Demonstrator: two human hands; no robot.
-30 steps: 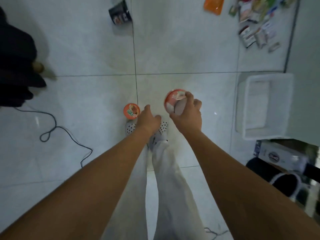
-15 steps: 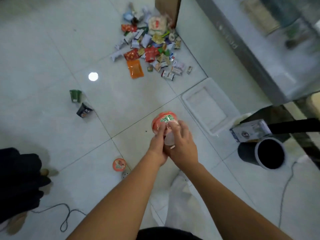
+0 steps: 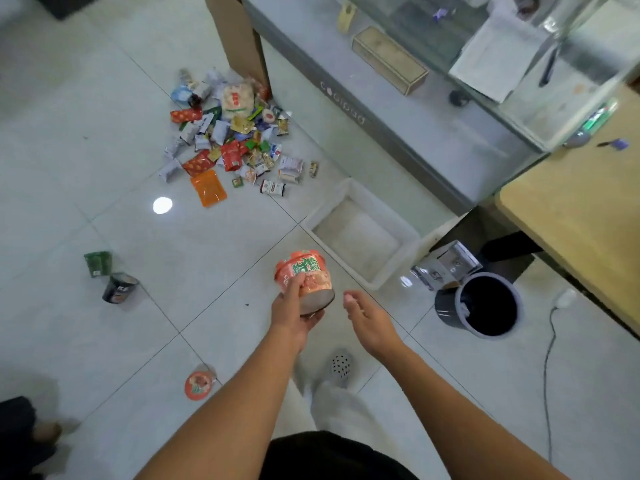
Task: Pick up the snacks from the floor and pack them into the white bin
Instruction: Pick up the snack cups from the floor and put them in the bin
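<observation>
My left hand (image 3: 293, 311) grips an orange noodle cup (image 3: 304, 277), tilted on its side above the floor. My right hand (image 3: 367, 315) hovers just right of the cup, fingers apart and holding nothing. The white bin (image 3: 408, 239) stands on the tiles a little beyond and right of the cup, with nothing visible inside. A second orange cup (image 3: 199, 384) stands on the floor near my left forearm. A dark cup (image 3: 119, 289) and a green packet (image 3: 98, 263) lie farther left. A heap of snack packets (image 3: 232, 143) with an orange pouch (image 3: 209, 187) lies beyond.
A black waste bucket (image 3: 485, 306) and a small box (image 3: 446, 265) stand right of the bin. A glass counter (image 3: 450, 81) and a wooden table (image 3: 581, 202) fill the right side. A cable (image 3: 549, 358) runs over the floor. A brown cardboard panel (image 3: 239, 32) rises behind the heap.
The cup passed from both hands into my left hand alone, and my right hand came off it and opened. The view has lifted toward the bin and the snack heap.
</observation>
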